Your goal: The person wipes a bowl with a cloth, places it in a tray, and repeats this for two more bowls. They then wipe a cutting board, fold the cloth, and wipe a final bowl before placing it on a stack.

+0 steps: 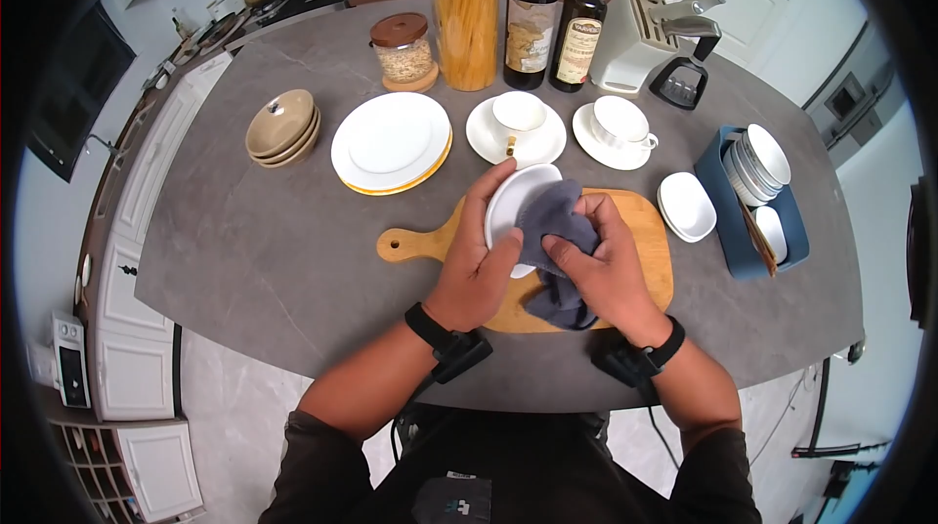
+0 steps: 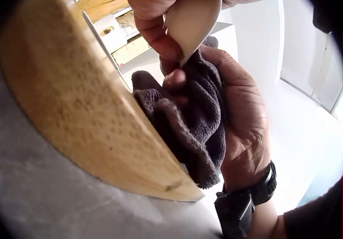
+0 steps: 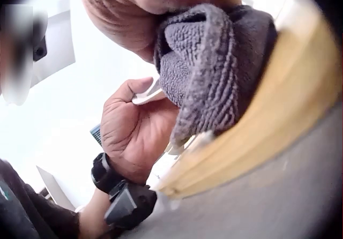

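A small white dish (image 1: 505, 209) is tilted above the wooden cutting board (image 1: 640, 251), gripped at its left side by the left hand (image 1: 473, 265), thumb over the near rim. The right hand (image 1: 614, 270) pinches a dark grey cloth (image 1: 549, 231) and holds it against the inside of the dish; part of the cloth hangs down over the board. In the left wrist view the dish (image 2: 194, 22) shows between the fingers, with the cloth (image 2: 201, 110) bunched below it. The right wrist view has the cloth (image 3: 209, 67) hanging beside the board's edge (image 3: 241, 158).
Brown bowls (image 1: 281, 124), white plates (image 1: 393, 138) and two cups on saucers (image 1: 516, 148) stand behind the board. Farther back are jars (image 1: 401, 55), two bottles (image 1: 532, 31) and a knife block (image 1: 625, 45). Rightward are white dishes (image 1: 687, 207) and a blue basket (image 1: 741, 251) holding bowls.
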The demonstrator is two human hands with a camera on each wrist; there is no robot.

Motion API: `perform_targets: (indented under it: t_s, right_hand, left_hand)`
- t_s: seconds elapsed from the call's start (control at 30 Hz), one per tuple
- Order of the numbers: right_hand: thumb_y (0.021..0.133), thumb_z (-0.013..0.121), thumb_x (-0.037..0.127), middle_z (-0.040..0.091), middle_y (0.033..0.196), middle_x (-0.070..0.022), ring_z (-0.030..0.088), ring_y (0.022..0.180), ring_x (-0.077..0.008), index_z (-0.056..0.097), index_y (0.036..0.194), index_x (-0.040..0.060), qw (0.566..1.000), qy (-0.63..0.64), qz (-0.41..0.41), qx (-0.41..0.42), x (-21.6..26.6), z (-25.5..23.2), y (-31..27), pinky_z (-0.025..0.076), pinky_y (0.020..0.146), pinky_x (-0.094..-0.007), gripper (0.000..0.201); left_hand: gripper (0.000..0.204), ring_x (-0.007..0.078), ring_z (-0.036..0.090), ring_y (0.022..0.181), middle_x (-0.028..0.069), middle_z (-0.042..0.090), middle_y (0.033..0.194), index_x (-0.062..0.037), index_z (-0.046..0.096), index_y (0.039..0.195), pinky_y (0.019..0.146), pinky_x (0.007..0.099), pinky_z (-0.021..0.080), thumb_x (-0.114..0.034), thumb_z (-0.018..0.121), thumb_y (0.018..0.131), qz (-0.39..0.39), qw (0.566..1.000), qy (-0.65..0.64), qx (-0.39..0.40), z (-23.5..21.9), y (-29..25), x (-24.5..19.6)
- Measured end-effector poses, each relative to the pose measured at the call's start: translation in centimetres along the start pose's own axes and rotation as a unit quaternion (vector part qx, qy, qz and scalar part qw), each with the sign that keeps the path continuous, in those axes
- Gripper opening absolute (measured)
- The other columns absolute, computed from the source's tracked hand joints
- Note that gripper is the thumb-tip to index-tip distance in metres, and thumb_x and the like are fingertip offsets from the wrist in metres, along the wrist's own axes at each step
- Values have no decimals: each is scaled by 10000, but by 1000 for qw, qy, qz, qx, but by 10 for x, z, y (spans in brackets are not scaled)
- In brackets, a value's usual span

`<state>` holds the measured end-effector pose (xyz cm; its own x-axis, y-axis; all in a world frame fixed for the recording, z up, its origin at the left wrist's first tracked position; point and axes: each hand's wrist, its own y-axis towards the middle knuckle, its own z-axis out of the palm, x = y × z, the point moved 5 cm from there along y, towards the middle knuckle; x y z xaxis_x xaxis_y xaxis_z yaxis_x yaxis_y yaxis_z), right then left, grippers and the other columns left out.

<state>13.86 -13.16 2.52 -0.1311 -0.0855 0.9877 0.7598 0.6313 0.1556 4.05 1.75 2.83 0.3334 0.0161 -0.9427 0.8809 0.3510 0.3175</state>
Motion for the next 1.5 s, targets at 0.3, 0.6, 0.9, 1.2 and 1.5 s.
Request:
perform_targets:
  t_s: [0.3,0.6,0.9,1.2,1.5]
  right_hand:
    - [643,774,-78,689,1157,-170,653,998,-430,656,1084,94,843,-377,-381,40,45,-1,2,545,835,-494,488]
    - [925,784,14,730,953,-171,727,782,-393,584,1236,66,993,-116,-28,8,19,8,-5,557,716,-436,373]
    - [891,815,38,733,1057,-189,724,923,-417,674,1267,75,916,-331,-226,-20,40,0,-6,573,777,-475,402]
    - [918,853,58,772,1111,-139,767,972,-278,713,1219,25,963,-154,-144,169,40,5,-9,596,861,-368,334]
    - [914,896,194,714,1297,-208,725,1145,-354,738,1242,42,924,-322,-180,102,30,-10,-1,580,978,-427,394]
  left_hand:
    - [557,161,685,1088,99,623,1348,-31,407,1617,780,362,644,-132,578,1096,-216,960,-26,176,9,-7,20]
    - [531,194,515,1407,137,541,1543,-11,395,1634,1208,352,394,-252,521,1178,-25,999,-28,-30,-7,6,11]
    - [581,160,546,1346,103,579,1483,-35,427,1617,1157,350,452,-433,479,1197,-66,986,-149,-33,-6,6,24]
    - [544,201,700,1164,126,662,1373,-15,478,1528,902,353,601,-439,499,1188,-134,949,-241,-150,-19,13,18]
    - [453,123,621,586,66,712,922,-29,670,1195,470,236,451,-470,580,1143,-277,893,-349,-62,-23,9,40]
